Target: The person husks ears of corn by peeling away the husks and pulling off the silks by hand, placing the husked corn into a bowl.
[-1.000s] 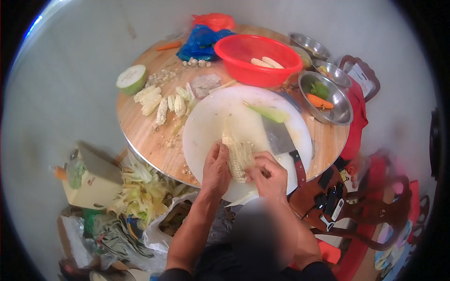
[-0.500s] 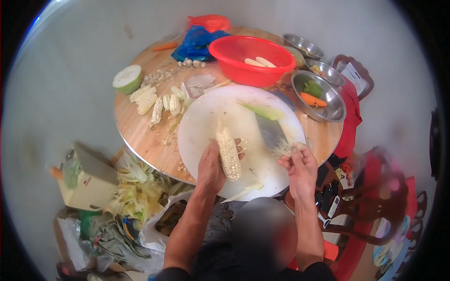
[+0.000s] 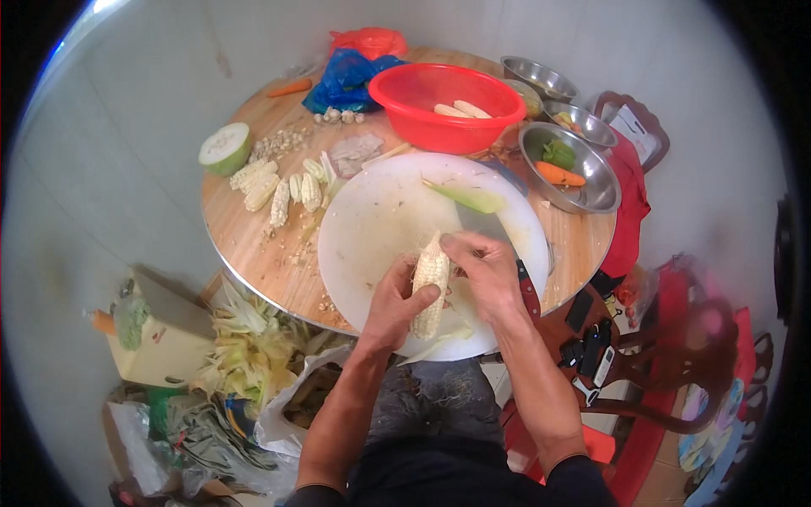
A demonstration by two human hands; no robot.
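An ear of pale corn [image 3: 432, 287] is held upright over the round white cutting board [image 3: 363, 220]. My left hand [image 3: 395, 302] is wrapped round its left side, thumb across the kernels. My right hand [image 3: 486, 270] has its fingers pinched at the top of the ear, where a few fine silks show. A green husk leaf [image 3: 469, 197] lies on the board over the blade of a knife [image 3: 527, 289], which my right hand partly hides. Another husk piece [image 3: 439, 345] lies at the board's near edge.
Beyond the board stands a red basket [image 3: 414, 118] with corn ears. Metal bowls [image 3: 604, 182] are at the right, one holding a carrot [image 3: 559, 174]. More corn [image 3: 258, 184] and a cut gourd [image 3: 225, 149] lie left. Husks [image 3: 249, 346] fill a bag below the table; a chair [image 3: 676, 372] stands right.
My right hand, which pulled silk away to the right, is back at the top of the ear, and the clump of silk no longer shows. My left hand has turned the ear more upright.
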